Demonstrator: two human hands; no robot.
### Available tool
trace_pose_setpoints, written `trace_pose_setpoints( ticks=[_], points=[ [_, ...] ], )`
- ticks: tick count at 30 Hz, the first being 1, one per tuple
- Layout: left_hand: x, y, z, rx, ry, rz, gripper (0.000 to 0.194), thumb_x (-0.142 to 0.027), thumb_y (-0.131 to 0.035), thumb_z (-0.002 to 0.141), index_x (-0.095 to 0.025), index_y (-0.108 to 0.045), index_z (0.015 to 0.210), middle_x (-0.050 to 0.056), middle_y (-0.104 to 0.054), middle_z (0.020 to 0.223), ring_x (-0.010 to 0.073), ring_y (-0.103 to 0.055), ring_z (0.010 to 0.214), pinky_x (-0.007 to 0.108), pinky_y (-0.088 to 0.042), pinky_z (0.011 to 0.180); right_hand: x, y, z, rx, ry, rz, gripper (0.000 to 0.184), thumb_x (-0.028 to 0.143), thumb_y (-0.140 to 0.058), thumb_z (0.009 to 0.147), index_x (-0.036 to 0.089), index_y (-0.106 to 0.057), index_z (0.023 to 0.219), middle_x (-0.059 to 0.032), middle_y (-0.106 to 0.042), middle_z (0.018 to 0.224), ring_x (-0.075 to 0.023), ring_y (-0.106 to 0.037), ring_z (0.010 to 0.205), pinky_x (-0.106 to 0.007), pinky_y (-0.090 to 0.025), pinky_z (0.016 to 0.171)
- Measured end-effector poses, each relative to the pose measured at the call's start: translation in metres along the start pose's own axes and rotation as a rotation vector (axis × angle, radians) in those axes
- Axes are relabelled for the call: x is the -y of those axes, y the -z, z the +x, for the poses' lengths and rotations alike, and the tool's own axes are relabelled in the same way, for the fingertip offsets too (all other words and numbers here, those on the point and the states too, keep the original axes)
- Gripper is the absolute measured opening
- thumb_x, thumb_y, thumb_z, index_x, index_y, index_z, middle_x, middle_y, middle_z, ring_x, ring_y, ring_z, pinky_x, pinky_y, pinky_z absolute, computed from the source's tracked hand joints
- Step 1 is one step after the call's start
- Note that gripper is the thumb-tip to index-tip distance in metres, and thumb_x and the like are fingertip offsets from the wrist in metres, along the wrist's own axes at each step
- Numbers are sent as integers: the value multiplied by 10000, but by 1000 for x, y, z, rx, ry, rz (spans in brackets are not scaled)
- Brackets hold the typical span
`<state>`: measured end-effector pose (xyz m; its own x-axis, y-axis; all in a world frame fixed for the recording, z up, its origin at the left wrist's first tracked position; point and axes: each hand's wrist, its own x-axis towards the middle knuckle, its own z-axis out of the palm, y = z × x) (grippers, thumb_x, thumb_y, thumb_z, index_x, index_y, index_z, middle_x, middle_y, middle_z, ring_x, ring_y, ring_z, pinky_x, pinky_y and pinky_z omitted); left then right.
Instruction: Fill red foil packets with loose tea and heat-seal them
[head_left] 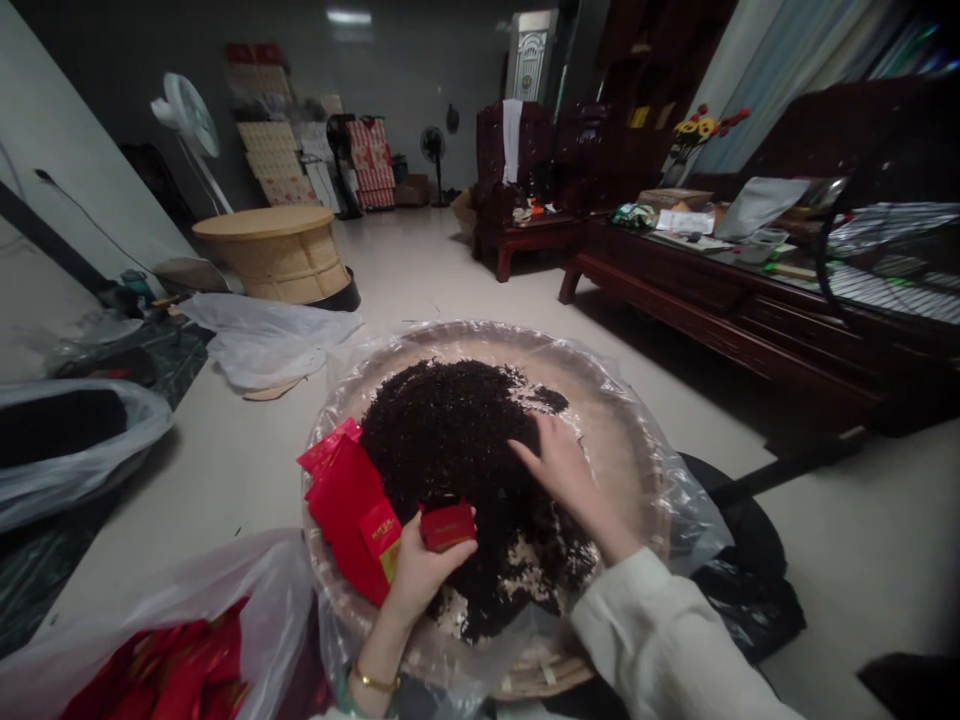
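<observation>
Woven bamboo forms the round tray (621, 435) bearing the dark leaf heap (450, 430); over it my right hand (561, 462) is half-open, seemingly empty, my left hand (421, 577) grips the red packet (448, 528): filling, I judge, calling for gathered leaves.

Living room: wooden armchair (491, 145), flowers (699, 128)
</observation>
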<state>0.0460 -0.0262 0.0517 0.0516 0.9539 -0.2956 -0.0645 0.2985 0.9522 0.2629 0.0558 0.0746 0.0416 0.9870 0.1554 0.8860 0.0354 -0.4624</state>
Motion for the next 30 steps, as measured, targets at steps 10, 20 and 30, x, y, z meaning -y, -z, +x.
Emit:
trace_pose_setpoints(
  ticks=[10, 20, 30],
  points=[
    [10, 4, 4, 40, 64, -57, 670, -449, -826, 535, -15, -645, 1012, 188, -648, 1046, 271, -655, 888, 407, -520, 855, -70, 3, 2, 324, -255, -223, 446, 234, -605, 778, -9, -531, 1145, -240, -562, 1083, -301, -545, 991, -350, -396, 874],
    [-7, -2, -3, 6, 255, -235, 763, -464, -864, 405, -2, -641, 971, 191, -664, 976, 235, -663, 707, 343, -548, 677, -35, 43, 1, 457, 37, 347, 612, 452, -520, 846, 95, -453, 1339, -124, -554, 1198, -208, -553, 985, -309, -450, 819],
    [0, 0, 0, 103, 75, 27, 601, -387, -819, 536, -33, -682, 1002, 123, -678, 974, 213, -627, 870, 299, -471, 843, 58, 66, -13, 720, 553, 201, 415, 401, -599, 831, 145, -631, 1156, -83, -643, 1012, -186, -585, 854, -257, -389, 710]
  ],
)
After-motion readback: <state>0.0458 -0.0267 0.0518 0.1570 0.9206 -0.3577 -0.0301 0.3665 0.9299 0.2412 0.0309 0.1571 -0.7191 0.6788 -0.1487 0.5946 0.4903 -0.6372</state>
